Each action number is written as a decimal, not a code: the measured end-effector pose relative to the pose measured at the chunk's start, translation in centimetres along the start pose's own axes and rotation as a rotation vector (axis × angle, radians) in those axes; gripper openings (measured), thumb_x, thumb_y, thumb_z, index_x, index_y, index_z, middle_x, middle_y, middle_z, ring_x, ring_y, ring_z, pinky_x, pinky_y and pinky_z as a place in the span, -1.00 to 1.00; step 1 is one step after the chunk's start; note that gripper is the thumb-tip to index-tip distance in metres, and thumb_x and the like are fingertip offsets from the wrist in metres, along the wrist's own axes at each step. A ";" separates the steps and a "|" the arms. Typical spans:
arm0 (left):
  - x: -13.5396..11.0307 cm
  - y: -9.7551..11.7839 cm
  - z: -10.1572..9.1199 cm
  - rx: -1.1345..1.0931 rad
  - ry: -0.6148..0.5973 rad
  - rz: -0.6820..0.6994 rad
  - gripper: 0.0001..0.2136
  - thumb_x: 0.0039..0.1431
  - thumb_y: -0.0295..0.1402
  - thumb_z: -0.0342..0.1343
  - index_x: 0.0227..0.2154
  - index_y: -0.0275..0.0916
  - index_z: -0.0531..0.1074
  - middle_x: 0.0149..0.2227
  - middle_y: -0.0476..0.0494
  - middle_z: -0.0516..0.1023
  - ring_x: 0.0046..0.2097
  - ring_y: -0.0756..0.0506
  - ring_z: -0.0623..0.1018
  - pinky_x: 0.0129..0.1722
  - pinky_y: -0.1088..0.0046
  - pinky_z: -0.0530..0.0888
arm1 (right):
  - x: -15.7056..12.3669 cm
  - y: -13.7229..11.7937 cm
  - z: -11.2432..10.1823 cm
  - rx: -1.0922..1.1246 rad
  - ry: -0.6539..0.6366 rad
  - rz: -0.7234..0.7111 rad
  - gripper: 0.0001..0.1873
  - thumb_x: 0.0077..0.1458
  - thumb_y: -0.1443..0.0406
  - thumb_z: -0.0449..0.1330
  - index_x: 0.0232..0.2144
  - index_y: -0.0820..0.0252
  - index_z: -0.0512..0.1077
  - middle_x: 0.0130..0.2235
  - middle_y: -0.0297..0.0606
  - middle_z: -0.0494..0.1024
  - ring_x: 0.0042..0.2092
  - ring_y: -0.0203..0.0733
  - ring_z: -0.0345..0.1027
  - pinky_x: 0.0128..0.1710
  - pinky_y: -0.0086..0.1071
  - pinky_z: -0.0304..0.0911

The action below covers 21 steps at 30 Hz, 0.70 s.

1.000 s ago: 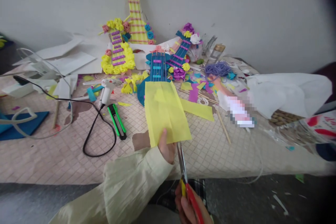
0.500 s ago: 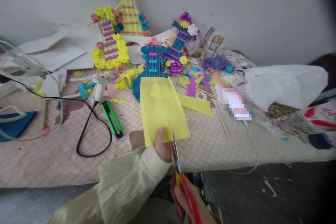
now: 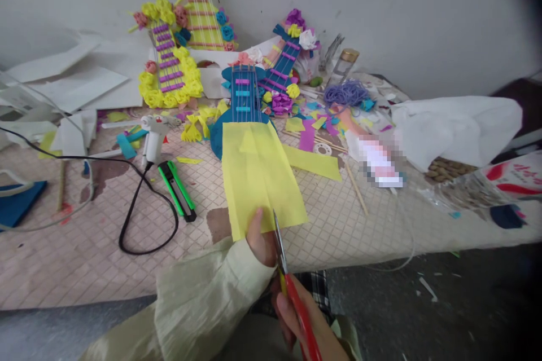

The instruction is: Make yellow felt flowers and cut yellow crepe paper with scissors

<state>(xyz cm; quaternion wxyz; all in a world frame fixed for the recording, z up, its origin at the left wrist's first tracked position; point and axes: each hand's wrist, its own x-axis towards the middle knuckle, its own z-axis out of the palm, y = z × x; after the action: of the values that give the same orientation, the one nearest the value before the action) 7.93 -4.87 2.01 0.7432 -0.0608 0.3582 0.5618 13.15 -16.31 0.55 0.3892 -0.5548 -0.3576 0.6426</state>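
Note:
My left hand point(image 3: 259, 240), in a pale cream sleeve, pinches the near edge of a yellow paper sheet point(image 3: 258, 175) that stands up in front of me. My right hand point(image 3: 302, 324) grips red-handled scissors point(image 3: 290, 287). Their blades point up and their tips enter the sheet's bottom edge just right of my left thumb. Behind the sheet lies a blue paper guitar point(image 3: 243, 98) with strings.
A white glue gun point(image 3: 153, 138) with a black cord point(image 3: 139, 203) and a green utility knife point(image 3: 178, 189) lie to the left. Flower-covered paper guitars point(image 3: 169, 67) lean at the wall. Paper scraps, purple bands point(image 3: 347, 93), wooden sticks and a white bag point(image 3: 457, 130) sit to the right.
The scissor blades have moved up into the bottom edge of the yellow sheet. My view has drifted right, so the table's things sit further left in the picture.

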 end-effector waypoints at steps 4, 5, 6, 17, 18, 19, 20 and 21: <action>-0.2 -0.1 -0.4 0.019 -0.040 0.022 -0.79 -0.01 -0.36 0.05 -0.27 -0.23 0.44 -0.39 -0.10 0.55 -0.10 -0.17 0.46 -0.02 0.25 0.32 | -0.2 -1.4 0.2 -0.040 0.081 -0.079 -0.56 -0.06 -0.09 0.03 -0.38 0.14 0.31 -0.55 -0.37 0.25 -0.51 -0.27 0.13 -0.48 -0.39 0.08; -0.4 -0.2 -0.3 0.016 -0.033 0.032 -0.78 0.00 -0.36 0.03 -0.26 -0.21 0.44 -0.40 -0.10 0.55 -0.13 -0.16 0.48 -0.02 0.26 0.32 | -0.2 -1.8 0.2 -0.049 0.094 -0.097 -0.54 -0.07 -0.10 0.03 -0.36 0.13 0.33 -0.51 -0.34 0.29 -0.46 -0.23 0.18 -0.43 -0.38 0.11; -0.5 -0.1 -0.2 0.012 -0.015 0.035 -0.78 0.03 -0.38 0.00 -0.25 -0.21 0.43 -0.42 -0.09 0.55 -0.17 -0.15 0.50 -0.03 0.27 0.33 | -0.2 -2.1 0.1 -0.059 0.099 -0.109 -0.53 -0.07 -0.11 0.02 -0.33 0.13 0.35 -0.48 -0.32 0.32 -0.42 -0.21 0.21 -0.38 -0.37 0.13; -0.3 -0.5 -0.8 0.046 -0.048 0.057 -0.77 0.06 -0.38 -0.03 -0.21 -0.21 0.41 -0.36 -0.09 0.55 -0.20 -0.14 0.50 -0.06 0.27 0.35 | 0.0 -0.6 0.1 -0.042 0.091 -0.128 -0.60 0.00 -0.03 0.02 -0.31 0.16 0.33 -0.44 -0.30 0.33 -0.42 -0.23 0.21 -0.41 -0.37 0.13; -0.3 -0.4 -0.8 0.045 -0.044 0.050 -0.78 0.06 -0.39 -0.04 -0.23 -0.21 0.42 -0.37 -0.08 0.55 -0.21 -0.13 0.51 -0.07 0.29 0.36 | -0.1 -0.7 0.1 -0.041 0.107 -0.126 -0.61 -0.01 -0.02 0.03 -0.32 0.15 0.33 -0.44 -0.30 0.33 -0.41 -0.24 0.21 -0.41 -0.38 0.13; -0.3 -0.4 -0.8 0.044 -0.039 0.043 -0.79 0.07 -0.40 -0.05 -0.26 -0.21 0.43 -0.38 -0.08 0.55 -0.22 -0.12 0.51 -0.07 0.30 0.36 | -0.2 -0.8 0.2 -0.042 0.120 -0.126 -0.62 -0.01 -0.01 0.04 -0.31 0.15 0.33 -0.44 -0.31 0.32 -0.41 -0.24 0.21 -0.40 -0.38 0.13; -0.3 -0.4 -0.8 0.044 -0.031 0.041 -0.80 0.07 -0.40 -0.06 -0.28 -0.20 0.44 -0.39 -0.07 0.55 -0.23 -0.11 0.51 -0.07 0.31 0.36 | -0.3 -0.9 0.2 -0.042 0.123 -0.124 -0.62 -0.01 -0.01 0.05 -0.31 0.15 0.33 -0.46 -0.32 0.31 -0.41 -0.24 0.21 -0.39 -0.38 0.13; -0.3 -0.5 -0.8 0.044 -0.025 0.047 -0.81 0.07 -0.39 -0.05 -0.31 -0.20 0.44 -0.40 -0.06 0.55 -0.23 -0.11 0.51 -0.07 0.31 0.36 | -0.3 -1.0 0.1 -0.032 0.114 -0.113 -0.62 -0.01 0.00 0.06 -0.31 0.16 0.34 -0.49 -0.34 0.30 -0.42 -0.24 0.20 -0.39 -0.38 0.13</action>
<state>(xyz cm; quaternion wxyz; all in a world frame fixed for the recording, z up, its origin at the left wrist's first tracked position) 7.92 -5.69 1.43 0.7355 -0.0288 0.3625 0.5716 13.13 -16.12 1.62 0.4359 -0.5754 -0.3758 0.5811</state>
